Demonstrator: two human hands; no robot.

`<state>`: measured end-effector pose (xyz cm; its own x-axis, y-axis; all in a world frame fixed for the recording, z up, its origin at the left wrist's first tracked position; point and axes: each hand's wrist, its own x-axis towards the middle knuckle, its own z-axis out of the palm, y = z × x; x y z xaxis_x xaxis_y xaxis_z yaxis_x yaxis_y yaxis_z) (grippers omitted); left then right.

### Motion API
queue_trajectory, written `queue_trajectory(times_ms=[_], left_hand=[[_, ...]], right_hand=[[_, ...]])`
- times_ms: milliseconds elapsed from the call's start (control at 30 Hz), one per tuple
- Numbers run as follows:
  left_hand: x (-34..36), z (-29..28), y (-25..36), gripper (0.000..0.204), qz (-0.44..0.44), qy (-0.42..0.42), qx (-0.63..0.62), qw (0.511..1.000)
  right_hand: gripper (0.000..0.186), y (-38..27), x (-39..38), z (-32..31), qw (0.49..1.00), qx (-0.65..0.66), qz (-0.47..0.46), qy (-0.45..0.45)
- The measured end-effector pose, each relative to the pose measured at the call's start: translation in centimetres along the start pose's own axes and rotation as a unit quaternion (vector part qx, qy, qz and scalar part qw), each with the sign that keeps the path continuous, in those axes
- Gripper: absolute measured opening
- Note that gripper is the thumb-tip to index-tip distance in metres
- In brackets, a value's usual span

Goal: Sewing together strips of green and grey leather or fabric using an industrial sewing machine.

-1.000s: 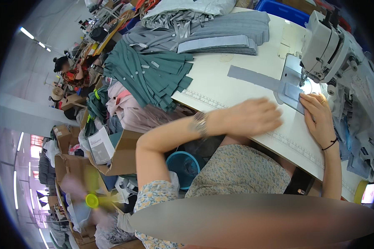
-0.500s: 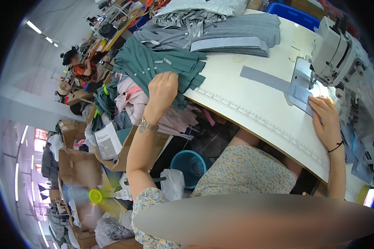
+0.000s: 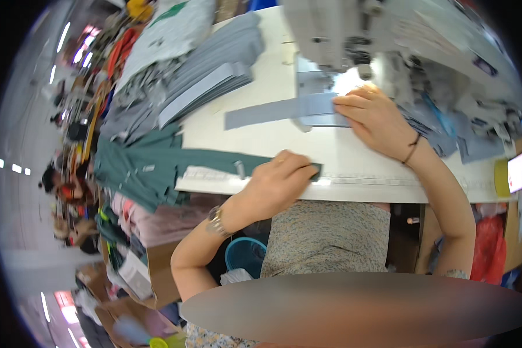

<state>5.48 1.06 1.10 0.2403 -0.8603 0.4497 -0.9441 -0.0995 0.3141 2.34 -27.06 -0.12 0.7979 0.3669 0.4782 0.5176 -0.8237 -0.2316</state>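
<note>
Pinching a green strip [image 3: 219,160] near its end, left fingers [image 3: 296,170] clamped, right fingers [image 3: 351,103] touching grey strip [image 3: 262,114], grip unclear

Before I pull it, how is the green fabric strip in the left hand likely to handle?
The green fabric strip is probably floppy: the green fabric pile at its far end lies in loose folds. It looks light, being narrow and held only by the left hand. It may tug other pieces, since its far end runs into that pile.
</note>
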Motion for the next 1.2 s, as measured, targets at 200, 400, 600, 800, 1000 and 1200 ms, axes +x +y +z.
queue_trajectory(times_ms=[200,400,600,800,1000,1200], left_hand=[[6.2,-2.3,-1.9,0.034,0.093,0.071,0.186,0.976],[9.8,2.2,-5.7,0.031,0.13,0.024,0.235,0.963],[8.6,3.7,-6.4,0.029,0.06,0.062,0.13,0.988],[8.9,3.9,-6.0,0.028,0.054,0.05,0.171,0.983],[9.2,3.7,-5.5,0.027,0.035,0.033,0.171,0.984],[9.2,3.4,-5.3,0.032,0.056,-0.014,0.189,0.98]], right_hand=[[0.021,0.2,-0.5,-0.3,0.999,-0.025,-0.006,0.034],[0.016,-0.2,-0.4,0.0,0.999,-0.023,0.007,0.031],[0.015,-0.4,-0.4,0.1,0.998,-0.064,0.007,0.023],[0.016,-0.4,-0.5,-0.1,0.998,-0.057,0.012,0.017],[0.012,-0.4,-0.6,0.1,0.998,-0.061,0.006,0.034],[0.012,-0.3,-0.6,0.3,0.996,-0.079,0.002,0.032]])
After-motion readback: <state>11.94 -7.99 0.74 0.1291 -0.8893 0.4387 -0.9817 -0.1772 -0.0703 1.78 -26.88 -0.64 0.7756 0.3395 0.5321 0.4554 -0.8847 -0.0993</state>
